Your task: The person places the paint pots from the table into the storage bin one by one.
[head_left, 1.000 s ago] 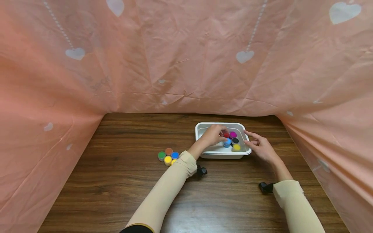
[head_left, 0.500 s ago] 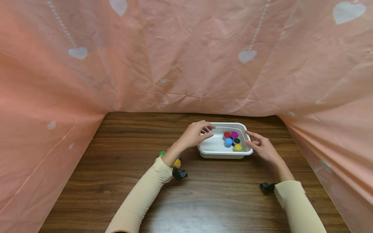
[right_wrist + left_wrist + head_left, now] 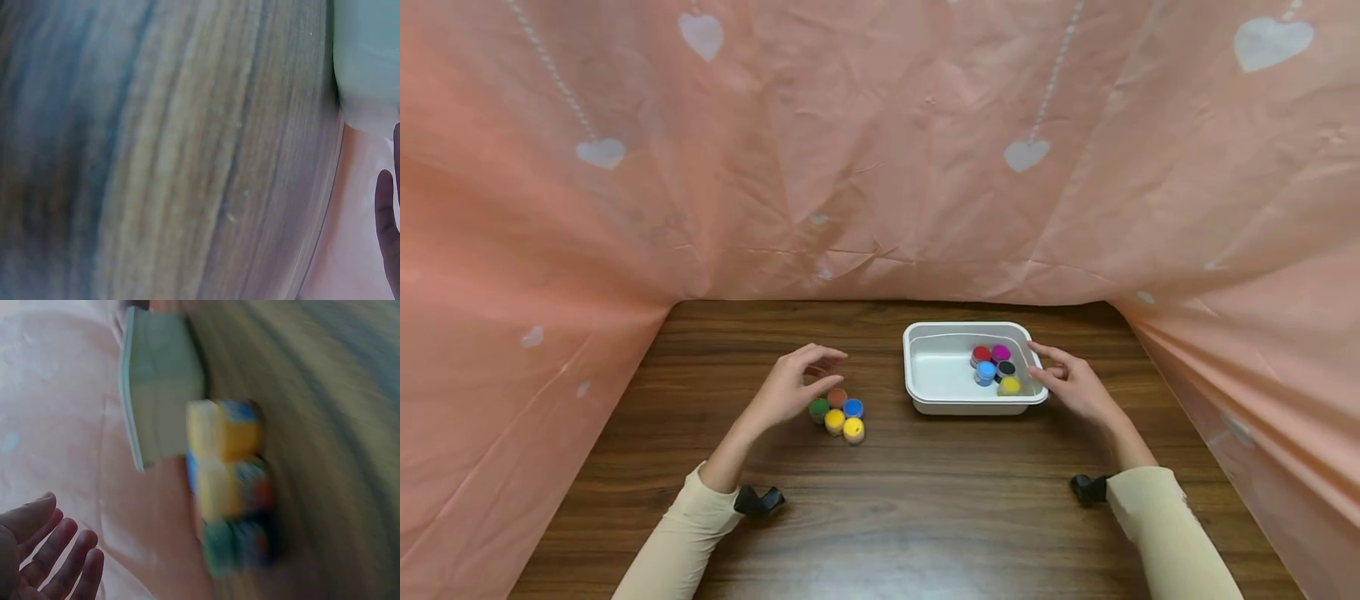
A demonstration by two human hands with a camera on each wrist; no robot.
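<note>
The left hand [image 3: 790, 387] holds nothing, thumb parted from loosely bent fingers, just beside five small jars [image 3: 835, 422] on the table [image 3: 910, 508] — green, brown, blue, two yellow, their labels too blurred to read. The right hand [image 3: 1077, 387], partly cut off in its wrist view, rests extended fingers at a white tray [image 3: 966, 409] with five more jars [image 3: 985, 373] — red, magenta, light blue, black, yellow.

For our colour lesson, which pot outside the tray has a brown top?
The brown-topped rear pot, between the green pot and the blue pot; in front are two yellow pots.
</note>
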